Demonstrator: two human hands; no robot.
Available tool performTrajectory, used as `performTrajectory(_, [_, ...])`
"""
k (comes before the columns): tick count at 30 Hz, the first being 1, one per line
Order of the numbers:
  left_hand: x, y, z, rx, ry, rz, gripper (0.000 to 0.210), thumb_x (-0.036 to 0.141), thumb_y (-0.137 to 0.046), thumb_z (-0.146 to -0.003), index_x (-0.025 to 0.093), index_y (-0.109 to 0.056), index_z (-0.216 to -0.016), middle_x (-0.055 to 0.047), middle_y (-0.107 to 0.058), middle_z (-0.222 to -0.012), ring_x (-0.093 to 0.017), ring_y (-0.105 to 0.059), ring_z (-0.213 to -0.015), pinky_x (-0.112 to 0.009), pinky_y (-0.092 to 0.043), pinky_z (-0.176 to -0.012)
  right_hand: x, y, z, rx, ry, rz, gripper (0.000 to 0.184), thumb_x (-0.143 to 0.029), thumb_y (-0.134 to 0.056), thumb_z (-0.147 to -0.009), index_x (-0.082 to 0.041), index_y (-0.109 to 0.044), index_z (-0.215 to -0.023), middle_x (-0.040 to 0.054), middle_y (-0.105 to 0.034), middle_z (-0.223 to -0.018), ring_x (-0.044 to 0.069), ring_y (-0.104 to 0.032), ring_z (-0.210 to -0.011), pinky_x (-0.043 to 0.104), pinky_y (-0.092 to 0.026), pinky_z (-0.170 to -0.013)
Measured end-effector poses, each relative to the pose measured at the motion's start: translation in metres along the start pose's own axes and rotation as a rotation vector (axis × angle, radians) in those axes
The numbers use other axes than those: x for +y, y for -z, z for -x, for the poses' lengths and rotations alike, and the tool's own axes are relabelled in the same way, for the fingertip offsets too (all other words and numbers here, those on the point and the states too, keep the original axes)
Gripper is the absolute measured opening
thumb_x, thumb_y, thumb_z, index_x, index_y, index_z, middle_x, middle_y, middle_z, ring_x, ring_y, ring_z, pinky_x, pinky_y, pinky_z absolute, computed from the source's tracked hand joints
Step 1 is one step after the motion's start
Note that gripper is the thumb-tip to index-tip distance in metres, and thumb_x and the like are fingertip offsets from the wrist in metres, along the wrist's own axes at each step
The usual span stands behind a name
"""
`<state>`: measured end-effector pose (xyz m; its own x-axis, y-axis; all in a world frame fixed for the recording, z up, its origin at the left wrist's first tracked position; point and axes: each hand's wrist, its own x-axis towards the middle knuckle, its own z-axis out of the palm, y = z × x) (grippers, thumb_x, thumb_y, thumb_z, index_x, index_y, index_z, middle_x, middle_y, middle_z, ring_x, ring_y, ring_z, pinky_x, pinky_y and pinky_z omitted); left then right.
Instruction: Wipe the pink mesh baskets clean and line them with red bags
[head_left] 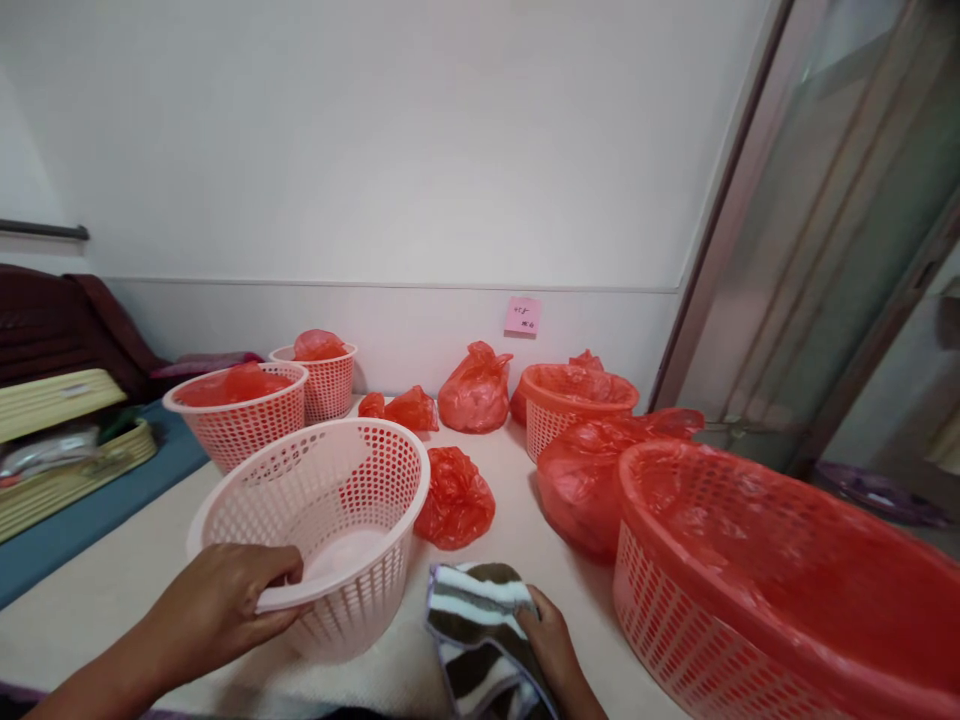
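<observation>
My left hand (229,610) grips the near rim of a pale pink plastic basket (375,590), which is tilted a little toward me and has nothing in it. In my right hand (553,645) is a striped cloth (480,620) in brown, white and grey, pinched at its right side and hanging over the near part of the table. Just behind the basket lies a crumpled red plastic bag (455,500). To the right of the cloth stands a large basket (675,590) lined with red plastic.
More baskets stand at the back left, one basket (247,418) with red plastic inside. A tied red bag (476,392) and another lined basket (544,425) are near the wall. A full red bag (585,480) sits beside the large basket. A pink note (523,316) hangs on the wall.
</observation>
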<state>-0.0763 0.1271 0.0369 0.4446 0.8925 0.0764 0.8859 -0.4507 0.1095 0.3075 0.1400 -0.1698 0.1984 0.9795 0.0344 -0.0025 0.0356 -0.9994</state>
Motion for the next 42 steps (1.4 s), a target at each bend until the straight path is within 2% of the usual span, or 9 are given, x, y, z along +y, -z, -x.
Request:
performTrajectory(4, [-0.002,0.003,-0.002,-0.094,0.015,0.006,0.022,0.043,-0.051,-0.087,0.024,-0.063,-0.084,0.0,-0.071,-0.082,-0.02,-0.065,-0.077,-0.029,-0.035,-0.065,0.006,0.02,-0.017,0.047,-0.003,0.028,0.042,-0.047,-0.06,-0.076,-0.012,-0.071,-0.097,0.0076,-0.073,-0.09,0.026,-0.064,-0.086,0.034,-0.046,-0.078])
performTrajectory(7, [-0.004,0.002,-0.003,-0.139,0.014,0.015,0.026,0.047,-0.049,-0.088,0.025,-0.064,-0.088,-0.001,-0.072,-0.086,-0.02,-0.065,-0.08,-0.029,-0.036,-0.067,0.013,0.026,-0.022,0.049,-0.008,0.047,0.045,-0.053,-0.054,-0.082,-0.014,-0.07,-0.099,0.0072,-0.072,-0.087,0.025,-0.063,-0.083,0.034,-0.046,-0.076])
performTrajectory(14, [-0.001,-0.005,-0.001,-0.001,0.015,-0.02,0.018,0.04,-0.054,-0.085,0.025,-0.062,-0.08,0.001,-0.07,-0.076,-0.019,-0.064,-0.071,-0.029,-0.034,-0.063,0.032,0.027,-0.032,-0.031,-0.051,-0.001,0.034,-0.046,-0.069,-0.068,-0.025,-0.072,-0.095,0.0038,-0.074,-0.093,0.028,-0.065,-0.091,0.038,-0.046,-0.082])
performTrajectory(18, [0.0,-0.002,-0.001,-0.002,0.019,-0.02,0.022,0.045,-0.053,-0.086,0.025,-0.063,-0.082,0.001,-0.07,-0.076,-0.019,-0.065,-0.071,-0.03,-0.033,-0.063,0.03,0.027,-0.023,-0.102,-0.112,-0.052,0.031,-0.049,-0.067,-0.072,-0.024,-0.072,-0.091,0.0034,-0.074,-0.082,0.026,-0.067,-0.078,0.036,-0.047,-0.072])
performTrajectory(25, [0.001,0.006,-0.001,-0.058,0.015,-0.006,0.025,0.047,-0.052,-0.088,0.024,-0.063,-0.086,0.001,-0.072,-0.081,-0.02,-0.066,-0.075,-0.029,-0.035,-0.066,-0.02,0.003,0.007,-0.237,-0.214,-0.483,0.04,-0.04,-0.069,-0.077,-0.023,-0.063,-0.113,0.0064,-0.075,-0.095,0.025,-0.07,-0.08,0.035,-0.051,-0.073])
performTrajectory(30, [0.002,0.006,-0.001,-0.061,0.017,-0.019,0.023,0.045,-0.052,-0.087,0.024,-0.063,-0.086,0.001,-0.072,-0.08,-0.02,-0.066,-0.074,-0.029,-0.035,-0.064,-0.071,-0.009,0.006,-0.244,-0.153,-0.617,0.052,-0.036,-0.072,-0.077,-0.026,-0.056,-0.125,0.0071,-0.072,-0.108,0.025,-0.07,-0.09,0.039,-0.051,-0.082])
performTrajectory(33, [0.001,0.005,-0.002,-0.058,0.011,-0.018,0.023,0.045,-0.052,-0.088,0.024,-0.063,-0.087,0.001,-0.071,-0.081,-0.02,-0.066,-0.074,-0.029,-0.035,-0.064,-0.066,0.001,-0.001,-0.226,-0.074,-0.424,0.05,-0.041,-0.066,-0.079,-0.025,-0.056,-0.125,0.0079,-0.071,-0.111,0.027,-0.069,-0.093,0.042,-0.051,-0.083])
performTrajectory(38, [0.001,0.004,0.0,-0.046,0.014,-0.016,0.022,0.044,-0.052,-0.087,0.025,-0.063,-0.088,0.001,-0.071,-0.081,-0.02,-0.066,-0.076,-0.03,-0.034,-0.065,-0.013,0.041,-0.007,-0.081,-0.01,0.176,0.036,-0.03,-0.061,-0.066,-0.018,-0.068,-0.099,0.0097,-0.073,-0.1,0.032,-0.066,-0.097,0.048,-0.046,-0.091])
performTrajectory(42, [0.0,0.004,0.0,-0.044,-0.026,0.002,0.021,0.043,-0.053,-0.087,0.024,-0.062,-0.088,0.001,-0.07,-0.08,-0.019,-0.064,-0.074,-0.03,-0.035,-0.065,-0.007,0.051,-0.012,0.117,0.08,0.706,0.05,-0.036,-0.05,-0.073,-0.01,-0.061,-0.115,0.0203,-0.066,-0.115,0.037,-0.06,-0.111,0.05,-0.044,-0.096])
